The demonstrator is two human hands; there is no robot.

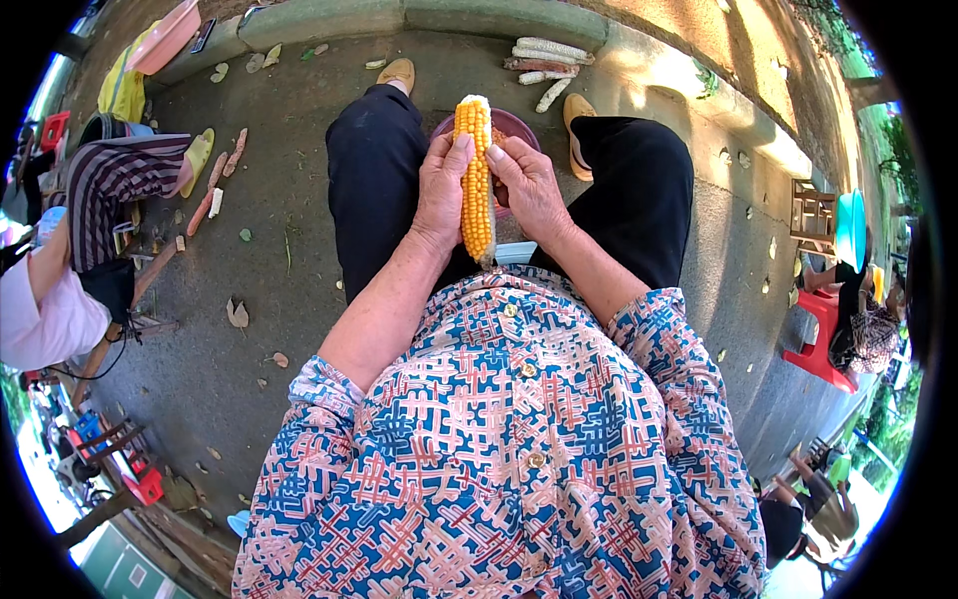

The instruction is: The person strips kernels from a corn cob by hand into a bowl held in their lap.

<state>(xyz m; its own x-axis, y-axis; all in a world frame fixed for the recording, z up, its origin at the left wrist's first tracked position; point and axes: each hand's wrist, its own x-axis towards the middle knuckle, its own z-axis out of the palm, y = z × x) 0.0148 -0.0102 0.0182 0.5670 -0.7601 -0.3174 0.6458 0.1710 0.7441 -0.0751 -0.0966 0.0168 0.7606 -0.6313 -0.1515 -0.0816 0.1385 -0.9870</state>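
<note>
Between my two hands is an ear of yellow corn (476, 187), held upright in the view, with a bare strip of pale cob along its right side and a bare tip. My left hand (443, 183) grips it from the left, the thumb lying on the kernels. On the other side my right hand (530, 180) has its thumb at the edge of the bared strip and its fingers curled behind. Beneath the corn, between my knees, sits a purple-red basin (530, 129) with loose kernels in it, mostly hidden by my hands.
Stripped cobs (550, 61) lie by the concrete curb (501, 26), and reddish cobs (207, 196) lie to the left. A seated person in striped trousers (120, 168) is at left. At right, another person sits near a red plastic stool (817, 341) and a turquoise basin (850, 228).
</note>
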